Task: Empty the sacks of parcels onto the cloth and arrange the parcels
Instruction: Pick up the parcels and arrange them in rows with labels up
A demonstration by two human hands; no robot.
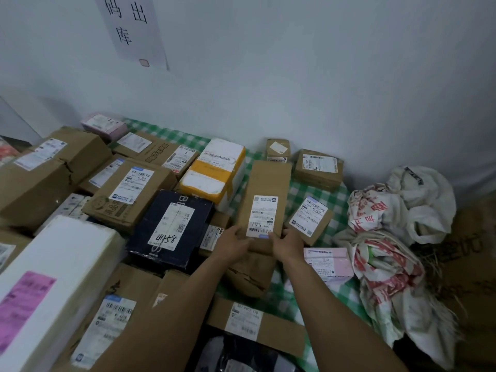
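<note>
Parcels [128,194]: covering most of the green-checked cloth [322,194], packed edge to edge on the left, thinning toward the right.

Sacks [389,237]: lying crumpled in a heap at the right edge, apparently emptied. Hazard: loose folds snagging or hiding a flat item being slid that way.

Large white parcel [53,277]: appearing to sit on other cartons at near left. Hazard: tipping on being nudged from the side.

Long brown parcel [265,189]: being handled at this step. Lying label-up between the yellow-taped parcel [214,173] and a small brown box [311,218], near end overlapping a crumpled brown parcel [249,272].

Hands: left hand [236,240] gripping the near left corner, right hand [288,242] gripping the near right corner, fingers curling over the edge.

Hazards at this step:
- Pushing forward: likely driving the far end into the small carton [277,150] by the wall.
- Swinging right: likely shifting the small brown box, just beside the right hand.
- Releasing over the crumpled parcel: likely leaving the load rocking, not flat.
- Pulling back: forearm possibly dragging the pink mailer [328,264], lying near the right wrist.
</note>
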